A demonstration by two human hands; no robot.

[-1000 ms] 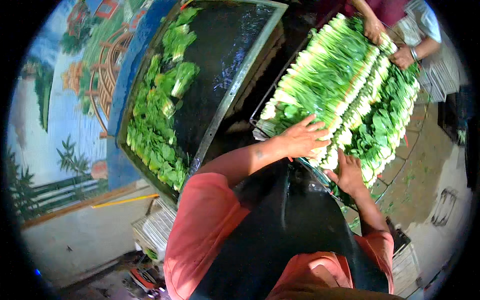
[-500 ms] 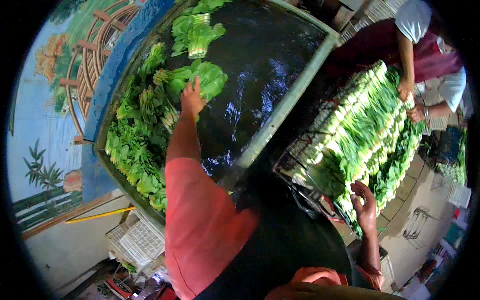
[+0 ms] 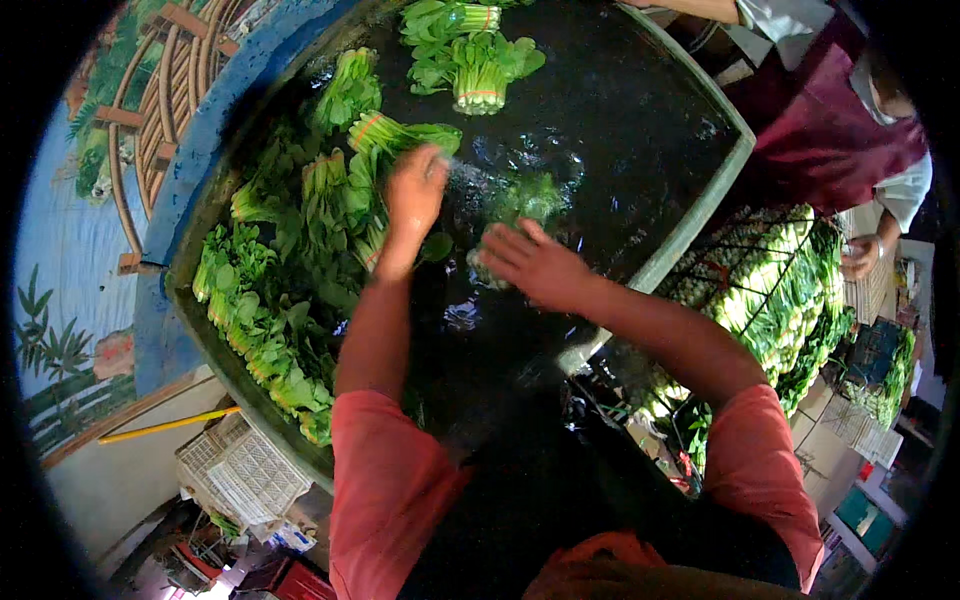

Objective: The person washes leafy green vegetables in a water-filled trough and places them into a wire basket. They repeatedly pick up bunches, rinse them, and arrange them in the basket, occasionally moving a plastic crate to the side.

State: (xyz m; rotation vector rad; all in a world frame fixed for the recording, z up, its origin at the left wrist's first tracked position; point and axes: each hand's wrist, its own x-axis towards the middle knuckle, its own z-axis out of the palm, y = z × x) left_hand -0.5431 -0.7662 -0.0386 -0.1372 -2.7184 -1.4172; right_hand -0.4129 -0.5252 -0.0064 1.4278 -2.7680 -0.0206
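My left hand [image 3: 414,195] is over the left part of the water tank, beside a banded bunch of leafy greens [image 3: 384,133]. Its fingers are blurred, so any grip is unclear. Farther right, my right hand [image 3: 538,266] reaches over the water with fingers stretched out. Just beyond it, a bunch of greens [image 3: 528,200] lies blurred under the rippling surface. Toward the far side float more tied bunches, including a pale-stemmed bunch with a red band [image 3: 482,75]. Many leafy bunches [image 3: 265,330] crowd the tank's left side.
The tank's pale rim [image 3: 690,215] runs along the right. Beyond it stands a wire crate of stacked greens [image 3: 770,290]. A co-worker in a maroon apron [image 3: 830,130] has one hand [image 3: 862,257] beside it. White plastic baskets [image 3: 245,470] lie outside the tank at lower left.
My right hand has moved from beside the crate to over the water. My left hand has shifted off the leaves it touched. The co-worker's hands have parted, one arm now at the tank's far rim.
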